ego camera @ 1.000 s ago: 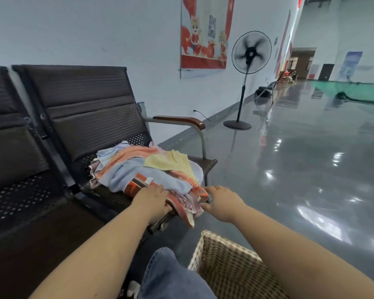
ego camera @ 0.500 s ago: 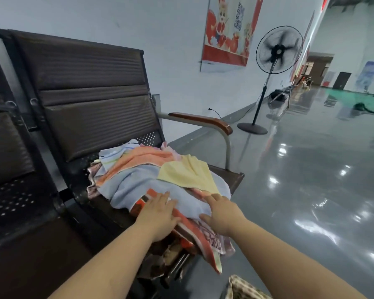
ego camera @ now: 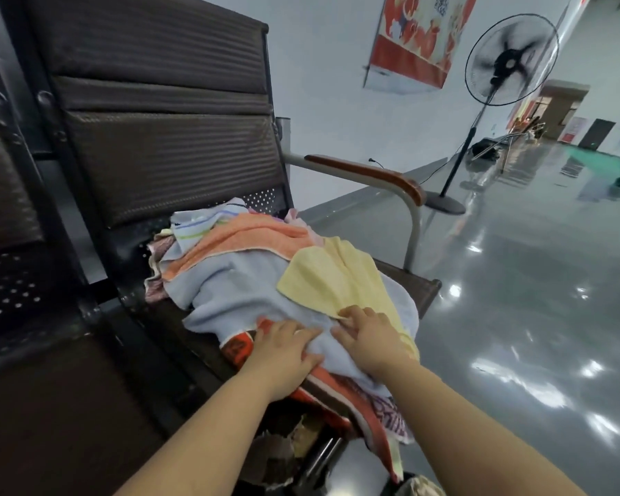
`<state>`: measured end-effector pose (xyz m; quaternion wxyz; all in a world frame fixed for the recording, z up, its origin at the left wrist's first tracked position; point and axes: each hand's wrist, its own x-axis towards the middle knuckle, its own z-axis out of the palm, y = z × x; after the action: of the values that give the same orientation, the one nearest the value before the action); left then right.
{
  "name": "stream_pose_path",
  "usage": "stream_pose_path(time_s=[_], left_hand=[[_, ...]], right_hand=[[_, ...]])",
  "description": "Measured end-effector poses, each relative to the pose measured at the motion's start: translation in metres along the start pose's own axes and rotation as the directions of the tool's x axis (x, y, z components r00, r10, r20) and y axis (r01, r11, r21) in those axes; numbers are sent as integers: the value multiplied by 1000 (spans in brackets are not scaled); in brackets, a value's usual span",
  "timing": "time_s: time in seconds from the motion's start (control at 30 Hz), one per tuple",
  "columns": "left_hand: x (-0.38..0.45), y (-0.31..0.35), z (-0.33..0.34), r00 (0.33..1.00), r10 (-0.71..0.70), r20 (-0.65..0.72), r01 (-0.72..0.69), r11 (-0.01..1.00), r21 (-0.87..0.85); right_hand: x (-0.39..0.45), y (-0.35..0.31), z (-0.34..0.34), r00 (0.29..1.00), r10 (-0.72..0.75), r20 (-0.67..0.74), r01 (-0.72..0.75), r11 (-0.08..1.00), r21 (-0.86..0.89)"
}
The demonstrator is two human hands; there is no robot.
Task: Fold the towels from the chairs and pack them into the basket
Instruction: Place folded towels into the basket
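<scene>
At the far left stands a dark chair (ego camera: 4, 195) with a holed metal seat, joined to a second dark chair (ego camera: 165, 102) whose ribbed back fills the upper left. On the seat of that second chair lies a loose heap of towels. At the back of the heap is a white towel with thin coloured stripes (ego camera: 201, 223), and an orange towel (ego camera: 244, 234) lies draped across beside it. Below these spreads a pale blue towel (ego camera: 237, 291), the largest part of the heap. A red patterned towel (ego camera: 340, 399) lies under it and hangs over the seat's front edge. A yellow towel (ego camera: 333, 277) lies on top of the blue one toward the right.

The left hand (ego camera: 287, 349) lies flat on the near edge of the blue towel, fingers straight and spread, pressing down where blue meets red. Just beside it, not quite touching it, the right hand (ego camera: 369, 334) rests on the blue towel with its fingers stretched forward, their tips touching the near corner of the yellow towel. Neither hand grips anything.

A wooden armrest (ego camera: 366, 173) on a metal tube closes the chair's right side. Farther right a standing fan (ego camera: 509, 59) rises from the shiny grey floor (ego camera: 534, 298) beside the white wall, where a red poster (ego camera: 423, 37) hangs. At the bottom edge, a sliver of the woven basket (ego camera: 421, 486) shows between the forearms
</scene>
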<state>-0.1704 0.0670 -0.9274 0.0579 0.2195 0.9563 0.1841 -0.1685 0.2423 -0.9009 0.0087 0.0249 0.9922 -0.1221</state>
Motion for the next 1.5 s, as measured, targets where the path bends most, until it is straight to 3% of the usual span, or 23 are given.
stream_pose_path(time_s=[0.2, 0.3, 0.43, 0.5, 0.67, 0.83, 0.93, 1.03, 1.13, 1.2, 1.3, 1.37, 1.43, 1.5], left_hand=[[-25, -3, -3, 999, -5, -39, 1, 993, -114], [-37, 0, -12, 990, -106, -95, 61, 917, -394], [-49, 16, -30, 916, -352, -191, 135, 721, -680], [-51, 30, -44, 897, -412, -159, 129, 589, -798], [-68, 72, -82, 882, -435, 181, 245, 95, -965], [-103, 88, -94, 923, -300, 241, 289, 127, -949], [-129, 97, -109, 946, -230, 231, 272, 168, -947], [-161, 110, -124, 946, -65, 318, 323, 277, -905], [-189, 120, -136, 912, 59, 405, 360, 355, -862], [-197, 117, -142, 905, 52, 421, 378, 354, -856], [-194, 110, -145, 921, -170, 352, 387, 268, -882], [-187, 105, -141, 890, -344, 300, 356, 113, -928], [-185, 105, -138, 853, -415, 316, 344, -9, -939], [-184, 104, -130, 835, -448, 320, 371, 29, -928]], right_hand=[[-24, -9, 4, 979, -6, -202, 36, 988, 148], [-40, -15, 0, 970, -18, -241, 77, 969, 236], [-63, -28, -14, 966, -42, -255, 138, 919, 371], [-78, -39, -25, 964, -73, -257, 182, 882, 434], [-123, -66, -52, 979, -93, -179, 190, 724, 663], [-164, -74, -71, 990, -105, -94, 135, 521, 843], [-172, -72, -82, 999, 47, 16, -32, 373, 927], [-172, -69, -95, 952, 165, 258, -276, 97, 956], [-173, -62, -104, 913, 184, 365, -344, -135, 929], [-175, -64, -110, 899, 169, 404, -368, -207, 906], [-182, -74, -117, 917, 122, 380, -363, -141, 921], [-195, -82, -126, 933, -51, 357, -360, -96, 928], [-210, -87, -131, 880, -301, 367, -383, 5, 924], [-216, -88, -123, 850, -384, 362, -327, 156, 932]])
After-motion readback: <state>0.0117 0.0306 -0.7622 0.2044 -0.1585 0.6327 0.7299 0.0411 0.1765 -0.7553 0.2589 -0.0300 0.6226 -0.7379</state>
